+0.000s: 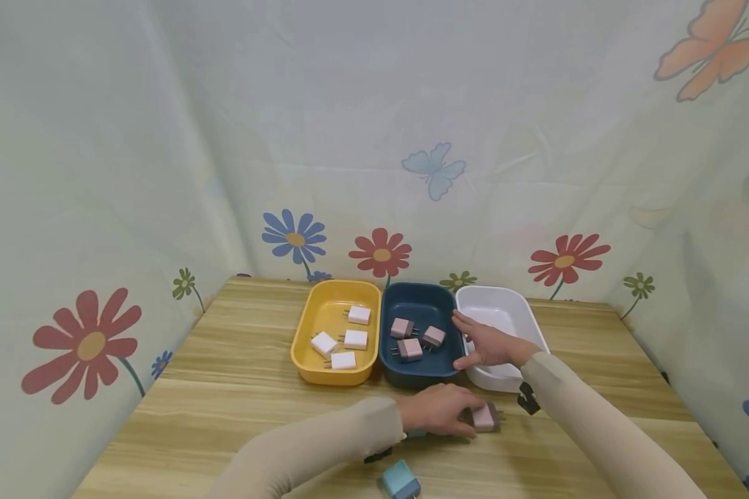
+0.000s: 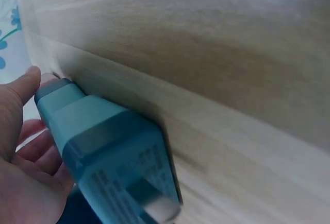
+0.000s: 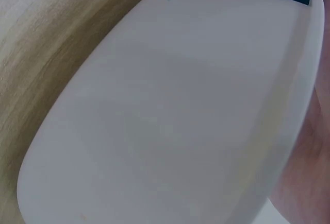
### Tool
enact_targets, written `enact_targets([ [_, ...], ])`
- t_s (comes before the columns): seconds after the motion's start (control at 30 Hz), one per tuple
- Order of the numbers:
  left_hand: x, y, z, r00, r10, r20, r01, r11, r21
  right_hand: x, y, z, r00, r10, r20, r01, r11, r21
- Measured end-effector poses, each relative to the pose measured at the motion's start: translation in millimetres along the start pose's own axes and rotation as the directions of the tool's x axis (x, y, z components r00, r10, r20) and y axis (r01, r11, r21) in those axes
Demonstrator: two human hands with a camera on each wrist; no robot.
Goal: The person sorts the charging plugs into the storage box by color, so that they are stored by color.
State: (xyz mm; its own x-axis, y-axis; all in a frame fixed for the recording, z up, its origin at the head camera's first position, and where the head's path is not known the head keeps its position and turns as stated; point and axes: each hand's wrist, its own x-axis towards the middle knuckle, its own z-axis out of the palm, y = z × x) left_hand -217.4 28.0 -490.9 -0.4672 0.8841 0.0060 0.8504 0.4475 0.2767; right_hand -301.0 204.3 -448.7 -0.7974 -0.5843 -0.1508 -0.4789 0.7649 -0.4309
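My left hand (image 1: 440, 409) pinches a pink charger (image 1: 483, 418) with a dark end that lies on the table. Beneath that wrist, a teal charger (image 1: 416, 434) is mostly hidden. Nearer the front lies another teal charger (image 1: 401, 479). In the left wrist view, a teal charger (image 2: 124, 141) blocks much of the hand's work. My right hand (image 1: 489, 344) is over the white bin (image 1: 527, 312), its spread fingertips at the right rim of the dark blue bin (image 1: 418, 294). Nothing shows between those fingers. Several pink chargers (image 1: 410, 349) lie in the blue bin.
Left of the blue bin stands a yellow bin (image 1: 306, 333) with several white chargers (image 1: 356, 339) inside. All the bins touch side by side on the wooden table (image 1: 225, 388). A flowered cloth (image 1: 349, 138) hangs behind and at both sides.
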Motion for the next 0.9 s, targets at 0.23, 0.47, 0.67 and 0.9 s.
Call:
enact_targets([
  [0.23,3.0,2.6,3.7,0.998,-0.052,-0.031,0.051,0.999,-0.013,-0.6,-1.3,-0.5,1.0,0.012,0.003,-0.012,1.0,0.004],
  [0.47,1.6,3.3,2.4,0.998,-0.063,-0.027,0.063,0.998,-0.028,-0.9,-2.2,-1.3,1.0,0.021,0.004,-0.021,1.0,0.005],
  [0.67,-0.2,-1.0,1.9,1.0,-0.01,-0.016,0.009,1.0,-0.024,-0.6,-1.8,-0.5,1.0,0.014,0.002,-0.014,1.0,0.007],
  [0.9,-1.7,-0.7,-2.2,1.0,-0.01,0.013,0.01,0.999,-0.031,-0.3,-0.9,-1.2,1.0,0.004,-0.001,-0.004,1.0,0.012],
])
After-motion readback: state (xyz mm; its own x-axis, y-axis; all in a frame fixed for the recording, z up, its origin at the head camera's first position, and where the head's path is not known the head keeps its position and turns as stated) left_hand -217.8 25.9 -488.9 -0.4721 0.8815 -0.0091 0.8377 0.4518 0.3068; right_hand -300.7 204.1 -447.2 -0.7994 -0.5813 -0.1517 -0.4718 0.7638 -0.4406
